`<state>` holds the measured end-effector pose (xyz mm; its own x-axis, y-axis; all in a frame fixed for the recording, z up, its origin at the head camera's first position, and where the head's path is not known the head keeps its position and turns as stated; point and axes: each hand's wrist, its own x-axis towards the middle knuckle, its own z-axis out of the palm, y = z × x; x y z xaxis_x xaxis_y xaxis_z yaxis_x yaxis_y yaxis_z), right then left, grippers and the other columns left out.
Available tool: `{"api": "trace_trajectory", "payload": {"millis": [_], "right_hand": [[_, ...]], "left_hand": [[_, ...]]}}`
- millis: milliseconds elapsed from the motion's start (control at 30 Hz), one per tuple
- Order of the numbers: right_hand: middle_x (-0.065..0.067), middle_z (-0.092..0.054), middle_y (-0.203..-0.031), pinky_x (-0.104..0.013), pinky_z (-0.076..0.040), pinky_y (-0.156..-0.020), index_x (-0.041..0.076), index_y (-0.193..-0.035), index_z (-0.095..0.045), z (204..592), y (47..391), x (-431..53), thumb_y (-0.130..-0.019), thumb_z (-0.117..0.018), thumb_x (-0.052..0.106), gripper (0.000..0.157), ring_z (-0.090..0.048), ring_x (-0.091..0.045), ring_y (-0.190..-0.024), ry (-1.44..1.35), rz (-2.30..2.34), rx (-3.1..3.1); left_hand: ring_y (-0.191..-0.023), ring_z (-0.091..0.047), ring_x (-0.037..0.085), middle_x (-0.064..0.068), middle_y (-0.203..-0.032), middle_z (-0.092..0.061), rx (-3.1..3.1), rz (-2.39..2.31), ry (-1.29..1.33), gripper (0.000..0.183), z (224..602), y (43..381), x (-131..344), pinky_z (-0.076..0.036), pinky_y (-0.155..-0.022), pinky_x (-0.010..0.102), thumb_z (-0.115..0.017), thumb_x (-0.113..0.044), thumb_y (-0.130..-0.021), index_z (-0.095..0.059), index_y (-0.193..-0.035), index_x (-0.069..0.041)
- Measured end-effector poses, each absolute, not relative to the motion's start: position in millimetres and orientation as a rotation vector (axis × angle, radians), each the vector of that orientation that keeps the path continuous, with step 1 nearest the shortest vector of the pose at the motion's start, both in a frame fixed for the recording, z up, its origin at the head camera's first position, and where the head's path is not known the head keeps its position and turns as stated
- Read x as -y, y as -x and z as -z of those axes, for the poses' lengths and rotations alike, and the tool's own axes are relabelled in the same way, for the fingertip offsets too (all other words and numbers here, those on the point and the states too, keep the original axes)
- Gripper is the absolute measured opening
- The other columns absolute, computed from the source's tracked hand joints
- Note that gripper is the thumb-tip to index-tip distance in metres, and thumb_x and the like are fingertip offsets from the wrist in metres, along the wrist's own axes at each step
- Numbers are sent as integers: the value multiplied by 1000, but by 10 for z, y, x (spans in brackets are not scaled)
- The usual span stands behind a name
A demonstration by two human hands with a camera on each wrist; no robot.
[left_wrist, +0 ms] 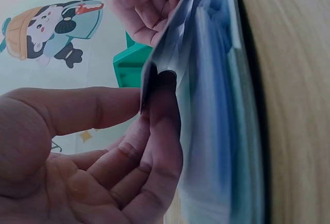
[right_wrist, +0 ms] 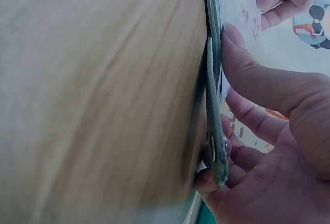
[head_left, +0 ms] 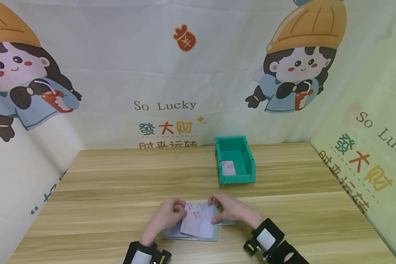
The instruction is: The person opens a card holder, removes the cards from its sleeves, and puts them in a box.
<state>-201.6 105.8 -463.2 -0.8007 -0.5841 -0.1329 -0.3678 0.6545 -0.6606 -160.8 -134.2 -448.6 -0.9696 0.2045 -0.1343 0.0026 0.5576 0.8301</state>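
A small card album point(head_left: 215, 234) with a pale green cover and clear sleeve pages lies open on the table. My left hand point(head_left: 168, 214) pinches the left edge of a pink printed card point(head_left: 192, 220) between thumb and fingers, tilted up above the sleeves point(left_wrist: 206, 131) in the left wrist view. At the album's right side, my right hand point(head_left: 229, 207) holds the edge, its thumb point(right_wrist: 240, 53) pressed on the cover and the other fingers curled beyond it. A green strap point(right_wrist: 214, 105) with a metal snap sticks out beneath that hand.
A teal open bin point(head_left: 235, 179) stands at the back of the wooden table point(head_left: 118, 183), right of centre, with another pink card point(head_left: 228, 168) lying in it. Printed cloth point(head_left: 118, 55) hangs behind the table and along its sides.
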Motion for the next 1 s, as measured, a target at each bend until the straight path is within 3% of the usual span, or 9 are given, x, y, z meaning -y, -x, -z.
{"api": "trace_trajectory", "payload": {"millis": [200,633,867,1000], "right_hand": [[-2,-51,-96,-31,-39,-76,12,-106,-59,4636,2017,-1062,-77,-86,14,40,-46,-18,-90,755,912,-2532],[-2,-52,-96,-30,-40,-76,11,-108,-60,4622,2018,-1074,-77,-87,15,42,-47,-18,-90,757,920,-2530],[-3,-56,-103,-29,-42,-80,8,-123,-60,4616,2020,-1108,-79,-86,21,52,-48,-18,-94,802,935,-2536],[-4,-61,-107,-26,-42,-80,11,-122,-64,4595,2019,-1118,-86,-79,29,43,-50,-15,-95,863,1028,-2489]], "left_hand": [[-73,-59,14,9,-85,-71,-2591,-1354,-102,29,4466,1607,1360,-45,-62,26,-65,0,-87,-64,-115,8],[-65,-52,13,5,-78,-64,-2686,-1424,-58,30,4429,1630,1432,-39,-55,23,-64,0,-90,-66,-119,7],[-62,-58,11,8,-78,-70,-2598,-1548,-85,34,4413,1633,1344,-46,-55,21,-70,1,-87,-65,-121,7],[-65,-65,15,12,-82,-72,-2535,-1663,-104,41,4428,1635,1302,-53,-59,24,-70,3,-87,-60,-126,9]]}}
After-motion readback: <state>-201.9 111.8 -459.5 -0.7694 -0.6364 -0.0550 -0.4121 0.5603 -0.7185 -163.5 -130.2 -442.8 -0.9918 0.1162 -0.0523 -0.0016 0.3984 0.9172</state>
